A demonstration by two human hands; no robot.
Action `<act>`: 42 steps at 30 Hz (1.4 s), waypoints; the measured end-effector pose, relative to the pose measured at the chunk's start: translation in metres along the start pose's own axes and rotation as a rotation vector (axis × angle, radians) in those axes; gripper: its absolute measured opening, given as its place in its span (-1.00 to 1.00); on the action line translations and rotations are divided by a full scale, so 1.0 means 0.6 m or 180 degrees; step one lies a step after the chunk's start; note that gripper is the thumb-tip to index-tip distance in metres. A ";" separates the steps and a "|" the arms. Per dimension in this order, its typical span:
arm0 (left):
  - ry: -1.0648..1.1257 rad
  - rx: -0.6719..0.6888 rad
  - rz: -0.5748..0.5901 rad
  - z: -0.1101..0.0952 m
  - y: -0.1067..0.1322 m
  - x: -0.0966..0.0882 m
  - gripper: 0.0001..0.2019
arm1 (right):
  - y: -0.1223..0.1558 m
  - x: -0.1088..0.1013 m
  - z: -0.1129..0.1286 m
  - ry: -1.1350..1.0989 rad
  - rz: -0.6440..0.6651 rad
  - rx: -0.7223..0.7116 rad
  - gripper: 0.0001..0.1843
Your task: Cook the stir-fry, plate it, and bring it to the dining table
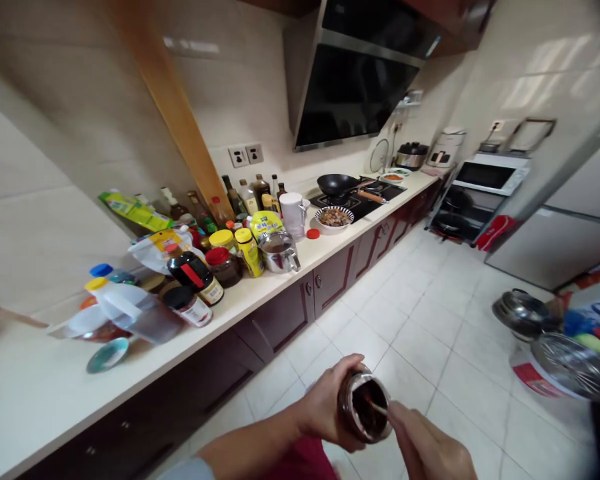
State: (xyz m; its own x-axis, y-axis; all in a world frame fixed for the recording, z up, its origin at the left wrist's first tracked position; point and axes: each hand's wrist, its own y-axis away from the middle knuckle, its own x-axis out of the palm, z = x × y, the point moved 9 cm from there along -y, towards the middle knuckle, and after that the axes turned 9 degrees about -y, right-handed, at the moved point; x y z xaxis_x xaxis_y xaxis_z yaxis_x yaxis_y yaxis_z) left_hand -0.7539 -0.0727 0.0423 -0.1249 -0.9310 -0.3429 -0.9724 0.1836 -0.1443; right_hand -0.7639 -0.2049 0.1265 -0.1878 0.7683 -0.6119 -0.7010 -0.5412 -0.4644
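Observation:
My left hand (325, 403) is wrapped round an open glass jar (364, 407) of dark sauce, held over the floor at the bottom of the view. My right hand (427, 447) pinches a thin stick or chopstick (379, 408) whose tip dips into the jar's mouth. Both hands are in front of the counter, away from it.
A long pale counter (260, 287) carries several jars, bottles and packets (205, 267), a steel pot (279, 252), a white jug (293, 213) and a bowl of food (334, 217). Beyond are a wok (336, 183) on the hob and a microwave (490, 173). Metal pots (523, 313) sit at right.

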 end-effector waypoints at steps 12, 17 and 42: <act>-0.0231 0.0116 -0.1036 0.104 -0.213 -0.179 0.17 | -0.350 0.081 -0.154 -0.0839 0.0917 0.0565 -0.70; -0.0213 -0.0045 -0.1546 0.152 -0.288 -0.274 0.13 | -0.486 0.144 -0.202 -0.0163 0.1150 0.0015 -0.67; -0.0268 -0.1683 -0.4900 0.347 -0.381 -0.405 0.08 | -0.870 0.627 -0.467 0.0824 0.3216 -0.0906 -0.50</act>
State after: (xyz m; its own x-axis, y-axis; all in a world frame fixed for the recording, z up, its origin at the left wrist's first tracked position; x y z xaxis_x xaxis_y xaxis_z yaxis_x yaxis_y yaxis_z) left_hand -0.4604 0.1771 -0.0346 0.9672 -0.1002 -0.2336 -0.1192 -0.9905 -0.0686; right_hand -0.2759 0.2707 -0.0410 -0.4150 -0.1555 -0.8964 -0.1115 -0.9692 0.2197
